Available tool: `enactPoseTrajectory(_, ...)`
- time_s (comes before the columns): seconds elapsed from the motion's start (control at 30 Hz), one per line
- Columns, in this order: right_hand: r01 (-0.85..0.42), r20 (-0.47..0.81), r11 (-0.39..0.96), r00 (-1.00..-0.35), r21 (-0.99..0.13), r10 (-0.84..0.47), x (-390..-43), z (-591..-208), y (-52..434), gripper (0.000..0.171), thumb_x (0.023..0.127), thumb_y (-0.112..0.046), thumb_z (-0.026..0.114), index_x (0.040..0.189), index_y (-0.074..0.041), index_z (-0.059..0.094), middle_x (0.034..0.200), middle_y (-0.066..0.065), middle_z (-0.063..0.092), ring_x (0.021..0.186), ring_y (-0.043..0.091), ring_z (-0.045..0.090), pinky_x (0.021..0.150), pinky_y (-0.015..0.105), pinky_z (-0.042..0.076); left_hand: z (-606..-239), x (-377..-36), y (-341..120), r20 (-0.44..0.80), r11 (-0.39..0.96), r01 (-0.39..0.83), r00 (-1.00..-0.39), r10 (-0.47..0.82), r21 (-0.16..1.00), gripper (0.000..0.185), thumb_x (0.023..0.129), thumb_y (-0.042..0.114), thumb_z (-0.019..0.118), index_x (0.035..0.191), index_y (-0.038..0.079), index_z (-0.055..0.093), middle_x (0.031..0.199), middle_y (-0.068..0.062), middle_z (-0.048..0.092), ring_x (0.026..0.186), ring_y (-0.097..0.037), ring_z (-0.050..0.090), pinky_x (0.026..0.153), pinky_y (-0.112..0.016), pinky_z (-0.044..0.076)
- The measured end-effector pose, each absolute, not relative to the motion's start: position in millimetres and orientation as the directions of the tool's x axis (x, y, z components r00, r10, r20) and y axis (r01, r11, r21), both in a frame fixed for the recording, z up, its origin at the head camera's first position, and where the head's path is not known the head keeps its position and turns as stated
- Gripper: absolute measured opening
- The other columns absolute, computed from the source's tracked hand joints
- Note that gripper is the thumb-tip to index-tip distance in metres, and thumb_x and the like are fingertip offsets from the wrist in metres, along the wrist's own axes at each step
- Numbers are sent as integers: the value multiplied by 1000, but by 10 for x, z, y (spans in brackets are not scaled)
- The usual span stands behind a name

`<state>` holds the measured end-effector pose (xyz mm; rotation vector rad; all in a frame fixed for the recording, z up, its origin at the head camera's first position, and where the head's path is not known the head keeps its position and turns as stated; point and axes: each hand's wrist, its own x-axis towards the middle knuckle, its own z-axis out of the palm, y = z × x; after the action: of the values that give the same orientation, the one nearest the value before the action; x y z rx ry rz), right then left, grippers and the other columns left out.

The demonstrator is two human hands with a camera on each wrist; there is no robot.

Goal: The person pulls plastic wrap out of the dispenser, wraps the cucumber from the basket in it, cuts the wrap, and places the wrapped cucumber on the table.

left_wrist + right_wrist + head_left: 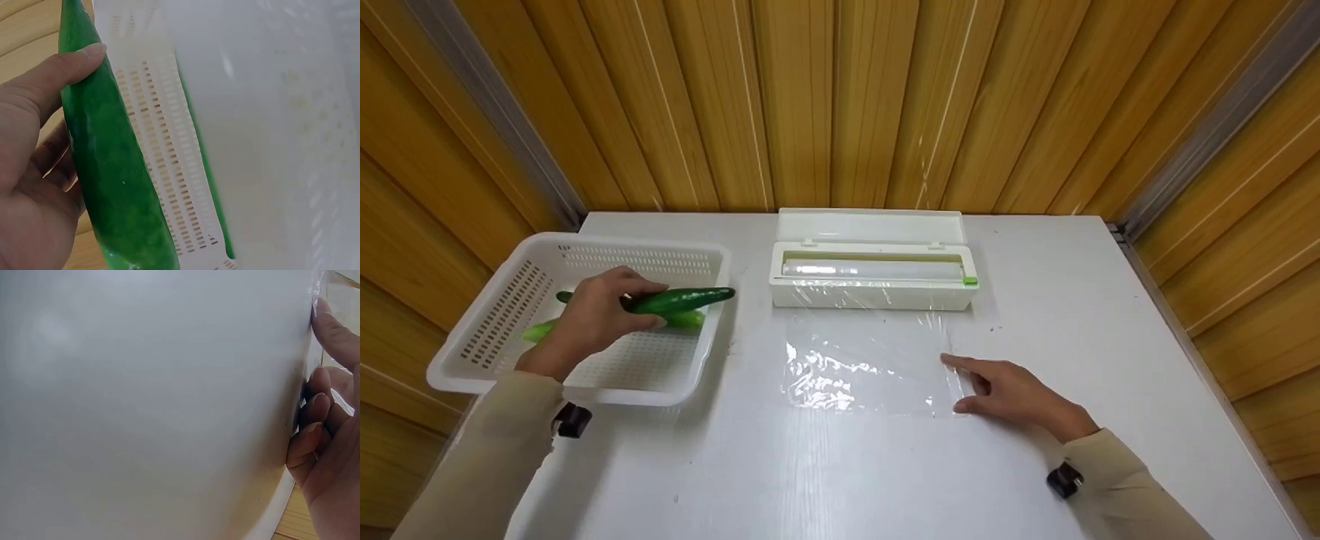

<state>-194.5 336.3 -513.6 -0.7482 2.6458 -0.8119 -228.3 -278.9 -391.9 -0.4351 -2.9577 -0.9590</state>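
My left hand (598,319) grips a dark green cucumber (679,301) over the white plastic basket (706,352). In the left wrist view the thumb lies across the cucumber (112,152), with the fingers behind it. Below it in the basket is a lighter green vegetable (687,320), partly hidden by the hand. My right hand (1016,390) rests at the right edge of a sheet of clear cling film (855,367), forefinger and thumb spread along that edge. In the right wrist view the thumb touches the film's edge and the other fingers (318,408) bend against the table.
At the back middle stands a white cling film dispenser (870,296), lid (870,225) raised, its film roll (877,268) inside and a green slider (970,280) at the right end. The film runs from it onto the white table (885,480). Wood-look walls (840,105) enclose the back and sides.
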Motion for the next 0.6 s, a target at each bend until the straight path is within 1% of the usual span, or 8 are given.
enactPoseTrajectory(0.2,-380,-113,716,-837,-586,-536,-1931,-5142,3360,79,91,-48,83,158,-19,54,75,-13,48,70,4,44,66,27,39,-3850,-2277,-2597,77,772,266,-959,273,577,49,86,7,90,132,3,74,117,-16,69,104,-35,61,96,-56,51)
enactPoseTrajectory(0.3,-381,-112,720,-838,-580,-534,-1932,-5142,3358,79,91,-48,83,158,-20,54,75,-13,48,70,5,44,65,27,39,-3825,-2271,-2490,92,763,293,-951,295,576,51,85,6,91,132,4,74,118,-16,71,104,-35,62,97,-57,51)
enactPoseTrajectory(0.43,-384,-112,721,-837,-577,-535,-1936,-5141,3358,78,91,-48,84,158,-20,54,75,-12,47,70,5,44,65,27,38,-3820,-2270,-2341,125,735,325,-941,315,595,49,83,2,91,129,3,75,118,-15,73,103,-34,63,98,-57,53)
enactPoseTrajectory(0.6,-387,-109,713,-833,-584,-542,-1936,-5137,3354,78,91,-46,84,157,-19,54,74,-12,47,70,5,44,65,27,39,-3830,-2277,-2153,166,698,361,-928,333,619,42,83,0,91,122,5,76,112,-11,73,99,-30,65,95,-53,57)
